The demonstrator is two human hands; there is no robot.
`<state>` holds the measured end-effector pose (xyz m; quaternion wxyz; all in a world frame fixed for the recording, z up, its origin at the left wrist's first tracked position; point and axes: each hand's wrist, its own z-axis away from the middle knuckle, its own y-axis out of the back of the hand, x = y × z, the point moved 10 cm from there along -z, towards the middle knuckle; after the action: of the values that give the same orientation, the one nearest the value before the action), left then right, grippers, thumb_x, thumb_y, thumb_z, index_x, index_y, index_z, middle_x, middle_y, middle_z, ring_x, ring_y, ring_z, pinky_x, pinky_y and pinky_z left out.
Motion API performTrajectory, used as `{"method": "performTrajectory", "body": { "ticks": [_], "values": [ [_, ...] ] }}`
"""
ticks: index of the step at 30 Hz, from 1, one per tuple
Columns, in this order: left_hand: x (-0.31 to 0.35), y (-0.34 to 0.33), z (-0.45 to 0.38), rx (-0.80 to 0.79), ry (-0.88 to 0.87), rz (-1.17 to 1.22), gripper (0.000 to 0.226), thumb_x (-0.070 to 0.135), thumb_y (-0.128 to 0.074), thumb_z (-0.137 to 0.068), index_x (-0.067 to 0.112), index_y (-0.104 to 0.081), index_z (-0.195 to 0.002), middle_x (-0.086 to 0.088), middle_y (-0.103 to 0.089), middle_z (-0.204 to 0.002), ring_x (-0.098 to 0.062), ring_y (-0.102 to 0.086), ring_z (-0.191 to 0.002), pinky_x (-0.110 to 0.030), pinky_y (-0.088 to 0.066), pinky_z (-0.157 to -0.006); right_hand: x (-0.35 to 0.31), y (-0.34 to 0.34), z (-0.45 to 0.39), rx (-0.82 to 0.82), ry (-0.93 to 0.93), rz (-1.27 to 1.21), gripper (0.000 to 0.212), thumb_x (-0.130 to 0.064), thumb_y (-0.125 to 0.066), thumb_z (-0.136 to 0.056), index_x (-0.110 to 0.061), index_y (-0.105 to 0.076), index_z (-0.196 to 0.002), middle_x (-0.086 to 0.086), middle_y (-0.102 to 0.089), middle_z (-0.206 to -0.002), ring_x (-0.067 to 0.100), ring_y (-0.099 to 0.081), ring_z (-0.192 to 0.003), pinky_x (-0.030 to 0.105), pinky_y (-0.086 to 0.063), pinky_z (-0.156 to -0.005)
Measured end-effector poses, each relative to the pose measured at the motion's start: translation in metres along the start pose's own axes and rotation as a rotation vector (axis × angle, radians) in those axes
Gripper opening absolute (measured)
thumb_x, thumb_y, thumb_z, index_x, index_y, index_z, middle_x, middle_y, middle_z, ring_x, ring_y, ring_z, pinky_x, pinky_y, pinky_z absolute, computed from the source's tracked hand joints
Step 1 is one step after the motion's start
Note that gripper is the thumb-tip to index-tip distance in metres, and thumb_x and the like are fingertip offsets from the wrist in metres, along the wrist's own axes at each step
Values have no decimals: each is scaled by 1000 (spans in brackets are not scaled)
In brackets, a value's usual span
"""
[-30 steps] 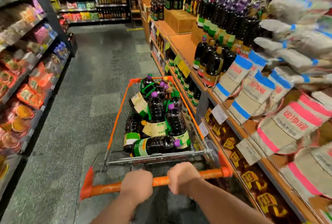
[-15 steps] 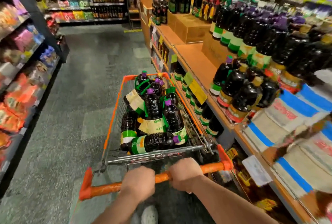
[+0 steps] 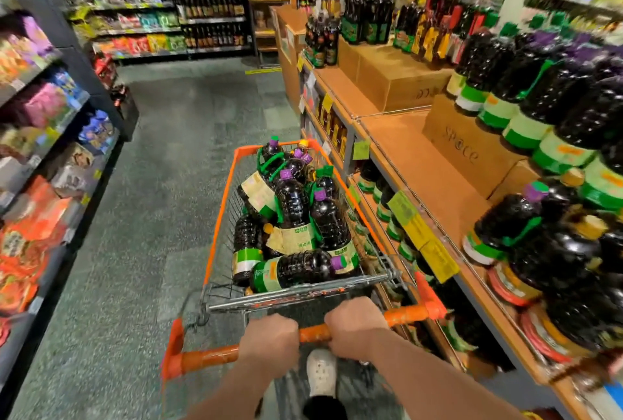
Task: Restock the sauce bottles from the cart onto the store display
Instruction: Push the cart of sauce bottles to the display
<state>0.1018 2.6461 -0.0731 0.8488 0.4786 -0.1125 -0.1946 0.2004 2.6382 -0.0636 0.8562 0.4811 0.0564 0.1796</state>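
Both the left hand point(image 3: 269, 340) and right hand point(image 3: 357, 325) grip the cart's orange handle point(image 3: 313, 333), with dark sauce bottles point(image 3: 296, 214) piled in the basket just beyond them.

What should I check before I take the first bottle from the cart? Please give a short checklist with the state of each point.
1. Cart beside the display: ok, it stands along the wooden shelf.
2. Free shelf space: ok, bare wood in front of the cardboard boxes.
3. Hands free: not ok, left hand and right hand both grip the orange handle.
4. Bottles reachable: ok, the lying bottle is nearest.
5. Cart at rest: cannot tell.
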Motion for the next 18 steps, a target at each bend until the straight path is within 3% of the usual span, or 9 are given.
{"method": "performTrajectory", "body": {
  "ticks": [6, 11, 15, 18],
  "values": [
    [-62, 56, -93, 46, 36, 14, 25, 32, -54, -81, 18, -65, -99, -6, -67, -96, -28, -65, -89, -36, -51, -77, 38, 63, -103, 26, 60, 3, 17, -34, -50, -86, -20, -61, -85, 1, -53, -67, 24, -55, -63, 33, -45, -58],
    [-111, 106, -164, 44, 53, 8, 25, 26, -48, -83, 18, -63, -102, -6, -67, -101, -29, -64, -94, -37, -51, -80, 67, 117, -180, 24, 57, -21, 13, -27, -50, -87, -19, -56, -78, 0, -45, -61, 20, -43, -52, 31, -36, -52],
    [-151, 142, -213, 72, 92, 2, 25, 28, -49, -83, 19, -66, -99, -5, -68, -101, -28, -65, -95, -36, -51, -79, 89, 157, -239, 73, 18, -68, 16, -27, -52, -84, -18, -65, -89, 6, -66, -84, 29, -63, -79, 34, -41, -63],
    [-173, 160, -246, 60, 76, -6, 24, 26, -48, -82, 20, -66, -97, -5, -68, -100, -28, -65, -93, -35, -51, -77, 100, 175, -277, 70, 23, -81, 18, -27, -53, -83, -16, -66, -89, 7, -67, -87, 30, -64, -81, 35, -43, -64]
  ]
}}
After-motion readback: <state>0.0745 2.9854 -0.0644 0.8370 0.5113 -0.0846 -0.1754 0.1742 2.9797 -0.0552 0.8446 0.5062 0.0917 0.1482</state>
